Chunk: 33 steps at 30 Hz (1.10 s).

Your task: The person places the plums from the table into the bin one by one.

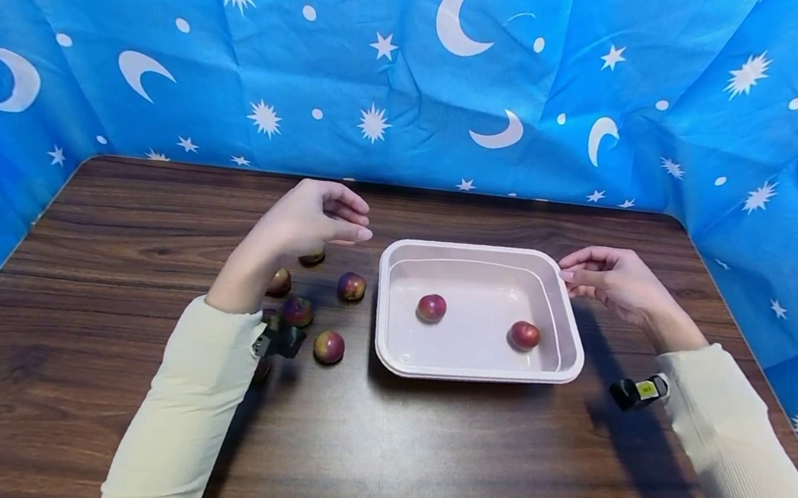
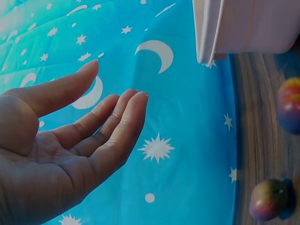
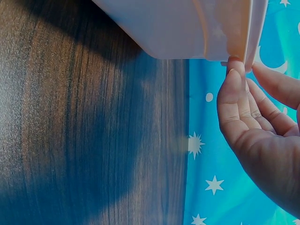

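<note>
My left hand point(image 1: 311, 216) hangs above the table just left of the white plastic basin point(image 1: 465, 350), fingers relaxed and slightly bent. In the left wrist view nothing lies between the thumb and fingers of this hand point(image 2: 89, 145). My right hand point(image 1: 617, 284) holds the basin's right rim near its far corner; the right wrist view shows thumb and fingers pinching the rim point(image 3: 248, 51). Inside the basin lie two reddish plums, one plum point(image 1: 431, 308) left of the middle and another plum point(image 1: 525, 335) toward the right.
Several plums lie on the brown wood table point(image 1: 416, 462) left of the basin, among them a dark plum point(image 1: 352, 287) and a redder plum point(image 1: 329, 347). My left forearm partly hides some. A blue curtain point(image 1: 407, 73) with moons and stars hangs behind.
</note>
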Motion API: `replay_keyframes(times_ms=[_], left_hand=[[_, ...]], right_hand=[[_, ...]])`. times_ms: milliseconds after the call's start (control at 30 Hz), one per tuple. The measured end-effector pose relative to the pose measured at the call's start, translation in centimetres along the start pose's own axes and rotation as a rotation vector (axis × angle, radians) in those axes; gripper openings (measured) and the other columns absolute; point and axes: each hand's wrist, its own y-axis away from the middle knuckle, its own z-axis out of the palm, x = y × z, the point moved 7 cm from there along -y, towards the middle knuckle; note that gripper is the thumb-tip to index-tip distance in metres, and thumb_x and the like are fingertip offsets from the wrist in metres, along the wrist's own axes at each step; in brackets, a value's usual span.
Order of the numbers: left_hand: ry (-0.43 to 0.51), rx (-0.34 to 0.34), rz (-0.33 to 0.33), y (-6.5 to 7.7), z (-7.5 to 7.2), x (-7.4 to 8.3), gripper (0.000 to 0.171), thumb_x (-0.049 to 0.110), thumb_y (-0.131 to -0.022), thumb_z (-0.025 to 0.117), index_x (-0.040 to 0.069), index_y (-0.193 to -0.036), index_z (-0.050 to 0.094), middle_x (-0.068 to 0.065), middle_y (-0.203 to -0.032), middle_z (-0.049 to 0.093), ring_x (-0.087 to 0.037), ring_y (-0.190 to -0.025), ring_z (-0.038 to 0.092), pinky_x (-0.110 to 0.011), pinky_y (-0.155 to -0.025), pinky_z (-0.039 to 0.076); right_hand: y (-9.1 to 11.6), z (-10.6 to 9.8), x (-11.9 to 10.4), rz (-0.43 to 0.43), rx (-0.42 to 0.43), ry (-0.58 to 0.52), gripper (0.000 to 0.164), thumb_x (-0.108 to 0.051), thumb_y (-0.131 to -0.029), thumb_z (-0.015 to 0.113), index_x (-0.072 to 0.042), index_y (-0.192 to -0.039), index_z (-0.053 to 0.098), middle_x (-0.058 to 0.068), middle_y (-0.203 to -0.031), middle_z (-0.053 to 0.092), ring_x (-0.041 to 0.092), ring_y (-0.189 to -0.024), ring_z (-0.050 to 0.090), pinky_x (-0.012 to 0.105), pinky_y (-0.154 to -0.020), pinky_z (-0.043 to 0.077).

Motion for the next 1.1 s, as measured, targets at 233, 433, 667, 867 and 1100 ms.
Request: replay_keyframes(times_ms=[233, 433, 667, 867, 1100], left_hand=[[-0.009, 0.010, -0.017, 0.6, -1.2, -0.6, 0.035, 0.011, -0.085, 0.065, -0.005, -0.114, 0.054, -0.018, -0.107, 0.058, -0.025, -0.093, 0.060, -0.027, -0.076, 0.051], [-0.015, 0.034, -0.031, 1.2, -2.1, -1.5, 0.037, 0.014, -0.086, 0.064, -0.005, -0.116, 0.053, -0.018, -0.108, 0.060, -0.024, -0.093, 0.060, -0.022, -0.071, 0.051], [0.005, 0.045, -0.053, 1.7, -2.9, -2.6, 0.039, 0.013, -0.087, 0.064, -0.006, -0.118, 0.052, -0.019, -0.110, 0.056, -0.023, -0.091, 0.059, -0.022, -0.072, 0.051], [0.032, 0.054, -0.076, 2.2, -3.6, -3.8, 0.037, 0.013, -0.088, 0.062, -0.006, -0.118, 0.050, -0.020, -0.110, 0.055, -0.019, -0.089, 0.060, -0.027, -0.077, 0.051], [0.056, 0.059, -0.102, 2.7, -4.2, -5.2, 0.038, 0.011, -0.088, 0.061, -0.007, -0.120, 0.048, -0.021, -0.111, 0.055, -0.010, -0.082, 0.061, -0.024, -0.074, 0.051]], right_hand=[[0.2, 0.0, 0.0, 0.008, 0.009, 0.009, 0.011, 0.002, -0.084, 0.062, -0.004, -0.094, 0.064, 0.007, -0.081, 0.065, 0.017, -0.067, 0.062, 0.028, -0.066, 0.054], [0.2, 0.0, 0.0, 0.022, 0.020, 0.057, 0.011, -0.002, -0.085, 0.062, -0.004, -0.096, 0.063, 0.006, -0.082, 0.065, 0.016, -0.069, 0.062, 0.028, -0.068, 0.054], [0.3, -0.1, 0.1, 0.048, 0.041, 0.119, 0.020, -0.007, -0.086, 0.063, 0.001, -0.103, 0.058, 0.004, -0.083, 0.065, 0.017, -0.072, 0.062, 0.028, -0.070, 0.053], [0.4, 0.0, 0.0, 0.042, 0.037, 0.107, 0.016, -0.006, -0.086, 0.063, -0.001, -0.101, 0.059, 0.005, -0.083, 0.065, 0.017, -0.072, 0.063, 0.027, -0.069, 0.053], [0.2, 0.0, 0.0, 0.021, 0.032, 0.062, 0.011, -0.002, -0.085, 0.062, -0.004, -0.096, 0.062, 0.006, -0.081, 0.064, 0.016, -0.068, 0.062, 0.026, -0.066, 0.054]])
